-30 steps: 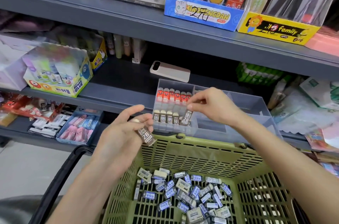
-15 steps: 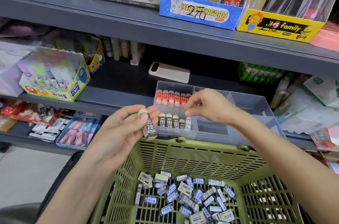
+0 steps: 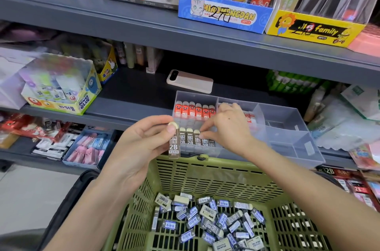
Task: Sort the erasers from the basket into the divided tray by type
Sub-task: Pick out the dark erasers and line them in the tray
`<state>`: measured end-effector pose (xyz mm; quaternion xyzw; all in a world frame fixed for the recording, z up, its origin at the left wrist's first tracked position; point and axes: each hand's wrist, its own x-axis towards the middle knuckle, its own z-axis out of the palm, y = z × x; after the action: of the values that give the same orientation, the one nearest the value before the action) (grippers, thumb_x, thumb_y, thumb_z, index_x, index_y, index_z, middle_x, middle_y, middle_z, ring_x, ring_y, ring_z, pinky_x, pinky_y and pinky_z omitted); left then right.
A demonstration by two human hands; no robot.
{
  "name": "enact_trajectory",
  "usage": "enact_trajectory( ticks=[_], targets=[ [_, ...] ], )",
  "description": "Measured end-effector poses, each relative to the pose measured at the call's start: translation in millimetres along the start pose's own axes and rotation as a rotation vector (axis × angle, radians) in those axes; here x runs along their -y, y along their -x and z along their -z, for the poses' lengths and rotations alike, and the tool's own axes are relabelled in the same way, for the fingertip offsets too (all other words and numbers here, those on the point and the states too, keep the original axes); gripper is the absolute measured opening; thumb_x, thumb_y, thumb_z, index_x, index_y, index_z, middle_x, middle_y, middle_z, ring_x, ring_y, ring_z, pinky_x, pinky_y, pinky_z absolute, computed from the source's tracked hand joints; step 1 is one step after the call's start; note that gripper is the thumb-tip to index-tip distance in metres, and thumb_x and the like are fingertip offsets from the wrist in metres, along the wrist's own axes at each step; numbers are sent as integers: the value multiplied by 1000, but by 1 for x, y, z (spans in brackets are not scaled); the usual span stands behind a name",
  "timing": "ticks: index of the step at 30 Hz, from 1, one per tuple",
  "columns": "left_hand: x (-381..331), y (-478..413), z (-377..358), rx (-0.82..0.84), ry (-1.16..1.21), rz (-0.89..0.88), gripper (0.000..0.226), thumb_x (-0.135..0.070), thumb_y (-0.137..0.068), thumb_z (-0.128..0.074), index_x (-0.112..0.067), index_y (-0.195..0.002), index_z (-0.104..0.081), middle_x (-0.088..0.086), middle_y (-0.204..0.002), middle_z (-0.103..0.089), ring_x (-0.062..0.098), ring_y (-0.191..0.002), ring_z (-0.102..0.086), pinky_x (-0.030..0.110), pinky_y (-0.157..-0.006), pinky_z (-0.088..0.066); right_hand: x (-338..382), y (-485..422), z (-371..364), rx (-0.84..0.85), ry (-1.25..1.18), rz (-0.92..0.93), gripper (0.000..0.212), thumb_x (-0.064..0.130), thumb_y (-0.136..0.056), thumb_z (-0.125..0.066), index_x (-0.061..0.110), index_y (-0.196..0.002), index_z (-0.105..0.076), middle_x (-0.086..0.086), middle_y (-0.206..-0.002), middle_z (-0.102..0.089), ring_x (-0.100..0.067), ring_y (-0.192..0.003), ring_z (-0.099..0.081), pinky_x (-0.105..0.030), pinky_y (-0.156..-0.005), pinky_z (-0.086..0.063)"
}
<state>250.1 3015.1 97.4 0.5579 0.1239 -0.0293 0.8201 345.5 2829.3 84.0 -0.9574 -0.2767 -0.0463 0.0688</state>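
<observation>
Since the frame 0.5 s earlier, the brown 2B eraser (image 3: pixel 174 144) in the left hand (image 3: pixel 139 144) has turned from tilted to upright, label toward the camera. It now sits just in front of the front-left corner of the divided tray (image 3: pixel 298 148). The tray stands at the front edge of a grey shelf (image 3: pixel 127 107), with a green basket (image 3: pixel 205 176) of loose erasers (image 3: pixel 207 220) below that edge. The left hand pinches the eraser near its top between thumb and fingertips. The right hand (image 3: pixel 228 127) reaches into the front-left compartment, bent fingertips on the right end of the brown eraser row (image 3: pixel 190 137); whether it grasps one cannot be determined. Red erasers (image 3: pixel 193 109) fill the compartment behind.
</observation>
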Motion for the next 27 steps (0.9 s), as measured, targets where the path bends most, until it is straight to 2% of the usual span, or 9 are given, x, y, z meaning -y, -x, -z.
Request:
enact_trajectory(
  ticks=[6, 9, 11, 14, 17, 20, 23, 25, 27],
  targets=[
    [1, -10, -13, -4, -192, -191, 27, -28, -60, -78, -20, -86, -71, 3, -83, -75, 16, -74, -71, 20, -61, -55, -3, 7, 8, 7, 134, 62, 27, 35, -95, -49, 40, -117, -62, 12, -71, -44, -17, -86, -40, -30, -70, -13],
    [1, -22, -16, 31, -378, -251, 29, -23, -66, -82, -17, -90, -67, -1, -83, -74, 14, -72, -70, 19, -62, -54, -3, 16, 25, -44, -380, -27, 23, 31, -94, -53, 31, -111, -67, 13, -81, -62, -12, -89, -54, -25, -81, -36],
    [0, -29, -22, 99, -446, -280, 28, -24, -67, -83, -16, -89, -66, -3, -81, -74, 11, -68, -70, 17, -60, -53, 0, 21, 39, 38, -786, -40, 17, 28, -91, -57, 30, -105, -66, 13, -88, -70, 0, -85, -61, -12, -75, -44],
    [-1, -38, -32, 162, -503, -332, 33, -32, -62, -83, -16, -86, -66, -5, -79, -74, 8, -67, -70, 15, -60, -52, 2, 26, 46, 107, -978, -91, 14, 19, -90, -60, 18, -100, -68, 1, -88, -72, 2, -73, -62, -9, -63, -45],
    [0, -45, -38, 218, -441, -332, 35, -30, -59, -83, -13, -83, -64, -1, -75, -74, 9, -65, -69, 17, -59, -53, -1, 27, 48, 110, -1112, -196, 13, 15, -89, -61, 9, -97, -69, -16, -84, -68, -10, -69, -56, -20, -57, -45],
    [3, -52, -43, 222, -506, -325, 31, -24, -64, -85, -14, -81, -61, 0, -73, -73, 12, -65, -69, 20, -61, -55, -6, 23, 49, 84, -1095, -228, 8, 11, -87, -64, 7, -91, -70, -10, -74, -66, -8, -61, -53, -23, -55, -45],
    [10, -58, -36, 230, -849, -458, 16, -33, -78, -75, -22, -83, -65, -8, -81, -71, 5, -78, -66, 24, -75, -53, -14, 17, 45, -67, -889, -282, 7, 14, -86, -66, 10, -86, -71, -7, -77, -70, -19, -68, -61, -36, -68, -50],
    [14, -59, -29, 302, -1198, -646, 27, -50, -87, -57, -25, -88, -70, -13, -91, -70, 8, -93, -61, 31, -86, -44, -18, 15, 41, -109, -758, -289, 7, 19, -86, -66, 13, -85, -70, -6, -80, -71, -21, -70, -61, -35, -70, -49],
    [19, -60, -23, 427, -1396, -740, 48, -60, -87, -37, -28, -94, -74, -16, -104, -70, 10, -108, -56, 36, -98, -32, -18, 15, 34, -88, -650, -258, 5, 23, -86, -65, 19, -84, -68, 3, -78, -69, -9, -68, -58, -27, -69, -47]
  ],
)
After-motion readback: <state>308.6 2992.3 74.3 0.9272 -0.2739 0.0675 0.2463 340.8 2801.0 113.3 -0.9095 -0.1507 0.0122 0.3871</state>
